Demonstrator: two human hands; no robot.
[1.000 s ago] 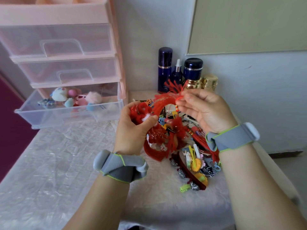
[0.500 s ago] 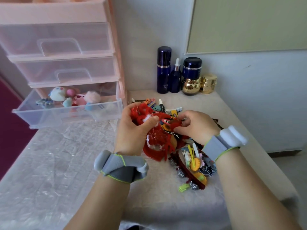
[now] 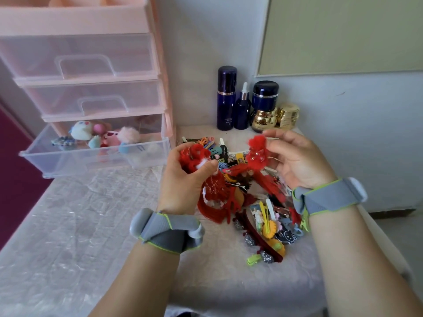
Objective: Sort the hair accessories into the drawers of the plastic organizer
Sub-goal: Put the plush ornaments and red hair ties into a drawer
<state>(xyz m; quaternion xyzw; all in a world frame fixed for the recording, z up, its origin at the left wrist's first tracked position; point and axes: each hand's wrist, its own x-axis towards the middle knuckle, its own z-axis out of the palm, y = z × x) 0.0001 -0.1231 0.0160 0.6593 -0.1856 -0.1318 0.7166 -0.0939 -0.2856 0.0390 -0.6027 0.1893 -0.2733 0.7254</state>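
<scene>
My left hand (image 3: 183,179) grips a bunch of red fuzzy hair accessories (image 3: 194,156) above the table. My right hand (image 3: 297,161) pinches a single red fuzzy hair clip (image 3: 257,152), lifted just above a mixed pile of hair accessories (image 3: 263,216). The pink plastic organizer (image 3: 75,19) stands at the left. Its bottom drawer (image 3: 96,159) is pulled out and holds several plush clips (image 3: 103,136). The two drawers above it are closed.
Dark blue bottles (image 3: 226,99) and gold jars (image 3: 287,115) stand against the wall behind the pile. A shiny plastic sheet (image 3: 68,225) covers the table. The table's right edge (image 3: 389,243) lies just past my right forearm.
My right hand dropped a red tasselled piece into the pile, then came up again holding a red fuzzy clip. My left hand kept its grip and hardly moved.
</scene>
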